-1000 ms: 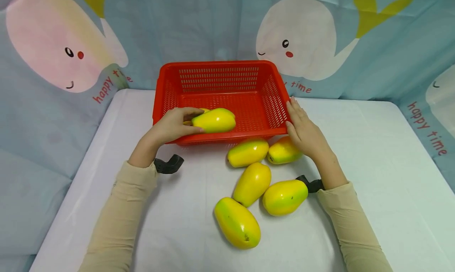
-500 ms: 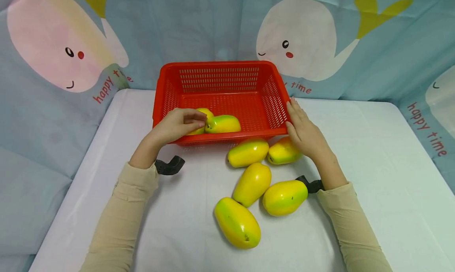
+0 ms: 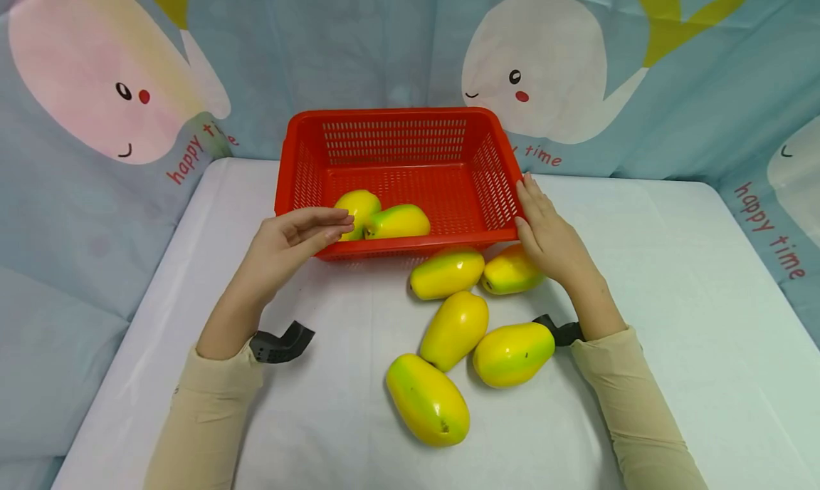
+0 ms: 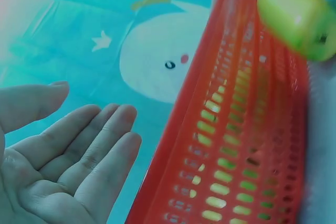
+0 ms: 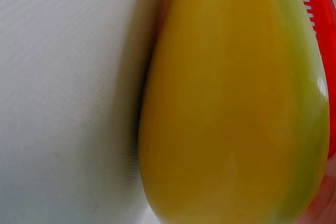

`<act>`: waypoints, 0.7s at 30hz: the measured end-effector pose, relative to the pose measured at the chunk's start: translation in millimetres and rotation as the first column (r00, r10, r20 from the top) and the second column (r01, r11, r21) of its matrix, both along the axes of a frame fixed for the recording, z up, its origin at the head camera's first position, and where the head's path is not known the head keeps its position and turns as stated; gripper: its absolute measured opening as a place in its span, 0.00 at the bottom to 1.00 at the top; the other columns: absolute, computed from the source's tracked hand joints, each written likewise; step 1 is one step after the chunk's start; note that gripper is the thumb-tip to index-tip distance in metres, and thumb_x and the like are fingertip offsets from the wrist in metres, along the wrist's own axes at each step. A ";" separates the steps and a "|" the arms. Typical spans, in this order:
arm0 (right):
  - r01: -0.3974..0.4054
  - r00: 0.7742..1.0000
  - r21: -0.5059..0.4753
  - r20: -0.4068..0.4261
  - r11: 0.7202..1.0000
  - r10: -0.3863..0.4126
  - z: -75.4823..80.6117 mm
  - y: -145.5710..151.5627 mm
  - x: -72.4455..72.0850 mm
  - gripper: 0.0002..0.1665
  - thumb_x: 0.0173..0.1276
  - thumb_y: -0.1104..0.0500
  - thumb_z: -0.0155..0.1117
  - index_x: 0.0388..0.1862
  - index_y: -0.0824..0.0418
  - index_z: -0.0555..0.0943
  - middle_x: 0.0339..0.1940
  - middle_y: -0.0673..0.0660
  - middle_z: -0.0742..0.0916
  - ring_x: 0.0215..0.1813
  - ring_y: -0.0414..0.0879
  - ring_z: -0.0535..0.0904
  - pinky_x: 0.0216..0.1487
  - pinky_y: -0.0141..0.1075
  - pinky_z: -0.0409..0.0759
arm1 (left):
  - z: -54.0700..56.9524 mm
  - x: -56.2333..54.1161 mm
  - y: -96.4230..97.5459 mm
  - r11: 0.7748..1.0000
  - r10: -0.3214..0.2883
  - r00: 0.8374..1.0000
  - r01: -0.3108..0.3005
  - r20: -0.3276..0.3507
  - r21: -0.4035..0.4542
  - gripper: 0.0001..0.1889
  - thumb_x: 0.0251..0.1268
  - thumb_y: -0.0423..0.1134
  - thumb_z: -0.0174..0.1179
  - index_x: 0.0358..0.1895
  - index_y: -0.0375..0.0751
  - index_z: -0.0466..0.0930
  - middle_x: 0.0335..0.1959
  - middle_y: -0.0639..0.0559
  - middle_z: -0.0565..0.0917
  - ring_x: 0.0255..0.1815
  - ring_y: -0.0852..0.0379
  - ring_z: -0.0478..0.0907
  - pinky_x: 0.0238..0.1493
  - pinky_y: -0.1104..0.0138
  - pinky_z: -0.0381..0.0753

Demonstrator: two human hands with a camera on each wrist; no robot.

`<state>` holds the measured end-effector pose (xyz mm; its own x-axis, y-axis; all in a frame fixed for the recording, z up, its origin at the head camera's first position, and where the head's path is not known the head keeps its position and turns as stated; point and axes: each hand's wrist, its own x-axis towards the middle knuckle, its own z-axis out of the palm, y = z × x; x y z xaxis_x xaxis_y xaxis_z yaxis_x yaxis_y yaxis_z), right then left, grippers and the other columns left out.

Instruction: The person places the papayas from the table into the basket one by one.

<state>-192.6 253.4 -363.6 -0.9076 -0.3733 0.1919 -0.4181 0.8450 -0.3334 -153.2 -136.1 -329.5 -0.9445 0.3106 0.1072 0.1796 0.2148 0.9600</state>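
A red plastic basket (image 3: 416, 244) with slotted walls holds two yellow-green papayas, one papaya (image 3: 400, 221) lying beside another papaya (image 3: 359, 206) partly behind my left fingers. My left hand (image 3: 285, 248) hovers over the basket's front left corner, fingers loosely straight, with nothing in its grasp. In the left wrist view, the left hand (image 4: 68, 166) is palm up to the camera, apart from the basket wall (image 4: 231, 145). Against the basket's right rim rests my right hand (image 3: 551, 233), its fingers extended. A close papaya (image 5: 231, 103) fills much of the right wrist view.
Several papayas lie on the white table (image 3: 333, 404) in front of the basket: one papaya (image 3: 428, 401) nearest me, another papaya (image 3: 514, 356) by the right wrist's black mount (image 3: 564, 333). A whale-printed blue curtain (image 3: 384, 41) hangs behind the basket.
My left hand has let go of a papaya, which now lies in the basket. That hand has drawn back toward the left and nearer me. The right hand stays at the rim.
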 end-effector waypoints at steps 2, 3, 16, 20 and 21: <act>0.004 1.000 -0.001 0.005 1.000 -0.004 0.2 0.1 0.0 0.34 0.77 0.53 0.36 0.76 0.64 0.45 0.77 0.57 0.47 0.76 0.50 0.42 0.73 0.46 0.47 | -2.5 6.9 0.4 0.999 -0.029 1.000 0.029 0.007 0.038 0.17 0.67 0.36 0.57 0.56 0.31 0.76 0.52 0.43 0.81 0.52 0.53 0.79 0.51 0.72 0.77; 0.005 1.000 -0.003 0.006 1.000 -0.005 0.2 0.1 0.1 0.34 0.77 0.53 0.36 0.76 0.65 0.45 0.77 0.57 0.47 0.76 0.50 0.42 0.73 0.46 0.47 | -4.1 9.8 1.4 0.997 -0.049 0.999 0.048 0.012 0.053 0.17 0.66 0.34 0.57 0.56 0.31 0.76 0.52 0.43 0.81 0.52 0.53 0.79 0.51 0.71 0.77; -0.002 1.000 -0.005 -0.007 1.000 0.002 -0.5 -0.9 -0.3 0.34 0.77 0.53 0.36 0.75 0.65 0.46 0.77 0.60 0.49 0.76 0.51 0.43 0.73 0.46 0.47 | -44.0 38.2 31.3 0.892 -0.449 0.878 0.433 0.167 0.126 0.21 0.64 0.31 0.59 0.58 0.25 0.71 0.53 0.35 0.78 0.55 0.36 0.74 0.51 0.65 0.79; 0.009 1.000 -0.003 0.000 1.000 -0.009 -0.4 -1.0 -0.3 0.34 0.77 0.52 0.36 0.76 0.64 0.46 0.77 0.59 0.49 0.76 0.51 0.44 0.73 0.46 0.48 | -56.5 38.7 36.6 0.855 -0.516 0.837 0.491 0.183 0.170 0.22 0.62 0.29 0.60 0.58 0.23 0.70 0.54 0.30 0.76 0.56 0.37 0.74 0.52 0.62 0.78; 0.009 1.000 -0.002 0.000 1.000 -0.009 -0.3 -1.0 -0.2 0.34 0.77 0.52 0.36 0.76 0.64 0.46 0.77 0.59 0.49 0.76 0.51 0.44 0.73 0.46 0.48 | -59.3 38.5 37.3 0.847 -0.529 0.828 0.502 0.183 0.176 0.22 0.62 0.29 0.61 0.58 0.23 0.69 0.54 0.31 0.76 0.56 0.38 0.74 0.53 0.60 0.78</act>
